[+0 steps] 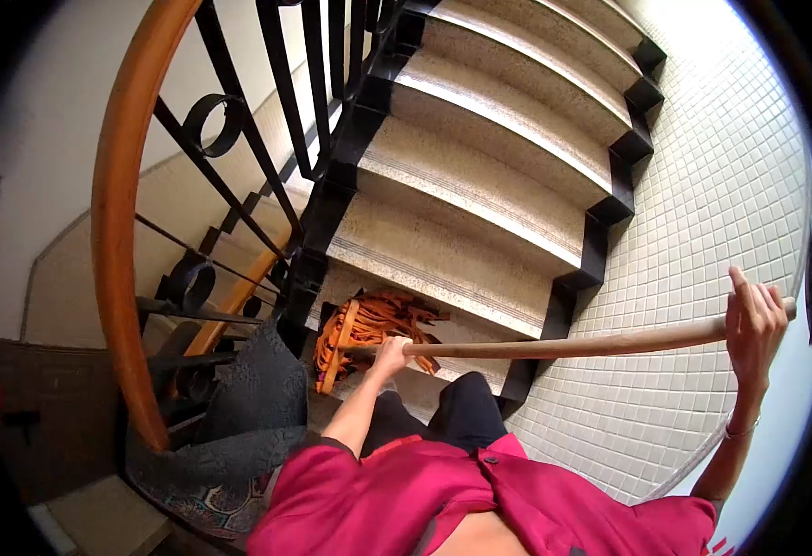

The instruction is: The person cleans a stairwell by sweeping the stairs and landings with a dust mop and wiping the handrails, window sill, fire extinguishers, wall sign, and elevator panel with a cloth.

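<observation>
A mop lies across my front, its wooden handle running from the lower left to the right wall side. Its head of orange cloth strips rests bunched on a low stair step, beside the railing. My left hand is closed around the handle close to the mop head. Near the handle's far end, my right hand holds it with the index finger stretched out; part of its grip is hidden behind the hand.
Speckled stone stairs rise ahead, with black edging at both sides. A black metal railing with a wooden handrail stands at left. White tiled wall bounds the right. Dark patterned cloth hangs by the railing's lower end.
</observation>
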Demonstrator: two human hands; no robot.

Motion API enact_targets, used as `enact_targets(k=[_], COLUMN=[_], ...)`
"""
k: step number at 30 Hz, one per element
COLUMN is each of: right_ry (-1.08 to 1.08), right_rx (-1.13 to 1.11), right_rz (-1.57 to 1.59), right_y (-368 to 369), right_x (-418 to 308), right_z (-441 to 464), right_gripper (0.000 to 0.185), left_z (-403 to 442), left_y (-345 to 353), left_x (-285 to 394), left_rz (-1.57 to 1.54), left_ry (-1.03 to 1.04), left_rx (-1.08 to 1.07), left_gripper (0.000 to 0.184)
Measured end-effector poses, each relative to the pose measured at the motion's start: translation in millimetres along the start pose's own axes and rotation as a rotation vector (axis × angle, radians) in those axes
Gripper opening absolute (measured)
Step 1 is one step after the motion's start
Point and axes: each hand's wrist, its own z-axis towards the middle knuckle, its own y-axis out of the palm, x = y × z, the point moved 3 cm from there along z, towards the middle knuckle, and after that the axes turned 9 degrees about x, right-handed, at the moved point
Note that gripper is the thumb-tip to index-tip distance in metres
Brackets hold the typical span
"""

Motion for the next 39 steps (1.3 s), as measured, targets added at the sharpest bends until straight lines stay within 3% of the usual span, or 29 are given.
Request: enact_targets(k=[3,7,9,12,13,14,15,18,22,28,35,39], right_ry=[0.105,0.095,0.165,0.377,0.354,0.328,0.403,0.517,0.466,0.478,0.452,0.371], right_rx=[-0.019,0.121,0.085,0.041,0.118,0.193,0.184,0.195,0.196,0.428,0.603,0.491], right_rz=[-0.160,-0.285,-0.221,0.066,-0.100,-0.270,-0.277,-0.178,-0.197,-0.120,-0.059,-0.228], right_y=[20,-10,-44,-98,-91,-80,-78,-55,11,88,115,126], right_x=[88,209,229,194,244,277,296,329,417,525,566,574], right_z=[-46,-72,-74,-41,-57,-59,-72,-77,-86,-32,61,109], right_gripper=[0.021,0.025,0.028,0.035,0.018,0.029,0.042,0.039,0.035,0.033,0.031,0.030], left_z=[2,36,53,72,72,77,83,106,135,168,221,270], left_y=[-10,-33,-49,-63,-63,-62,-63,-65,-62,-103,-169,-187], left_x=[47,147,203,263,284,303,317,352,380,460,512,519], left_rz=[-0.003,-0.091,-0.110,-0.140,-0.126,-0.113,-0.105,-0.016,0.058,0.076,0.096,0.033], left_ry=[0.181,0.311,0.451,0.614,0.630,0.647,0.653,0.673,0.587,0.397,0.448,0.496], left_rx=[0.226,0.052,-0.004,-0.030,-0.041,-0.050,-0.057,-0.081,-0.025,0.053,0.227,0.273], left_gripper=[0.009,0.013,0.016,0.019,0.018,0.018,0.020,0.021,0.021,0.018,0.020,0.019])
